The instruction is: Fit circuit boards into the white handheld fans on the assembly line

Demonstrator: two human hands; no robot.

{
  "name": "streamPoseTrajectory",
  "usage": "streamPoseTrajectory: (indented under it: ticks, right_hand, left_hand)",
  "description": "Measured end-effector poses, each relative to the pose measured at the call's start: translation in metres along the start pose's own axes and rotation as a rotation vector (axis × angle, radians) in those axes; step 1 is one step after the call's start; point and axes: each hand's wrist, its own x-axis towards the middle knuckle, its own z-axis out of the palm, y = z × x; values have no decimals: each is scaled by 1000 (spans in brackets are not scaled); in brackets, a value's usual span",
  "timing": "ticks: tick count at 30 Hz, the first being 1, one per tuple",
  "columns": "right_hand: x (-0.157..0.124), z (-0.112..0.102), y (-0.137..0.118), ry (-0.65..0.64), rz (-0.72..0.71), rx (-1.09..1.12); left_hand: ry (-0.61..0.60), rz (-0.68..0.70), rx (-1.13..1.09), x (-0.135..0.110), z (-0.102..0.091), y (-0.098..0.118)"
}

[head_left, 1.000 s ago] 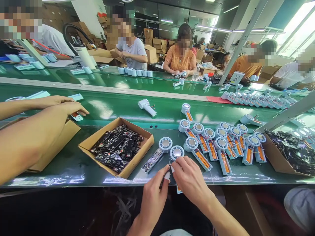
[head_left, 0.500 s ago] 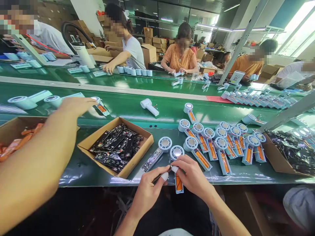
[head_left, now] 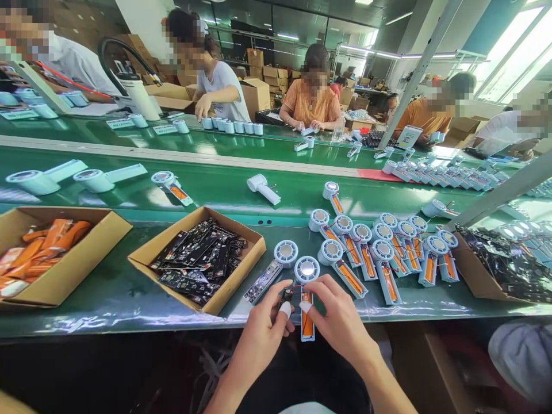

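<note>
In my left hand (head_left: 264, 328) I pinch a small black circuit board (head_left: 286, 296) between thumb and fingers; the thumb wears a white finger cot. A handheld fan (head_left: 307, 269) with a pale blue round head lies before me, its open handle showing an orange battery (head_left: 307, 329). My right hand (head_left: 334, 310) is closed around the handle's upper part, its cot-covered thumb over the battery. Thin red wire (head_left: 297, 287) runs between the fan and the board. To the left lies another fan (head_left: 286, 253), a circuit board (head_left: 263, 282) in its handle.
Several open fans (head_left: 383, 250) lie to the right. Cardboard boxes hold circuit boards (head_left: 202, 259) and orange batteries (head_left: 58, 236); another box (head_left: 483, 279) of boards stands at right. More fans sit on the green conveyor (head_left: 207, 190). Co-workers (head_left: 311, 103) sit across; a slanted metal post (head_left: 495, 198) rises right.
Another person's arm has withdrawn from the left, uncovering the battery box. My hands have moved slightly apart, the right onto the fan handle. A co-worker across has drawn a hand back.
</note>
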Motion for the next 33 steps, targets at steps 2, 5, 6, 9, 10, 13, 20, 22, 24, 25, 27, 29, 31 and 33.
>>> streamPoseTrajectory:
  ticks: [2,5,6,9,10,13,20,22,24,25,27,29,31,33]
  right_hand:
    - [1,8,0,24,-12,35]
    - [3,12,3,59,102,275]
    - [3,12,5,73,162,361]
    - [5,11,6,149,251,471]
    - [6,11,6,183,233,434]
    - [9,12,7,288,89,193]
    - [10,20,18,406,-221,-308]
    - [10,21,18,400,-259,-315]
    - [12,19,14,387,-252,-226]
    - [13,17,11,379,-206,-159]
    - [15,13,2,344,-60,-26]
    - [16,9,-6,273,50,64]
    - [17,7,-11,194,42,98]
    - [17,6,-13,151,-13,58]
  left_hand:
    - [26,35,80,1,2,0]
    - [93,208,318,2,3,-1]
    - [113,273,421,1,3,-1]
    - [122,358,740,-3,4,-3]
    - [109,352,829,-5,4,-3]
    - [64,342,952,-9,4,-1]
    - [85,399,627,-5,2,3]
    - [115,403,530,-2,3,1]
    - [157,380,448,0,5,0]
    - [183,349,415,0,6,-1]
    - [229,260,358,1,8,0]
    - [248,176,288,0,10,3]
    - [247,132,214,0,11,6]
    - [240,121,174,-1,13,8]
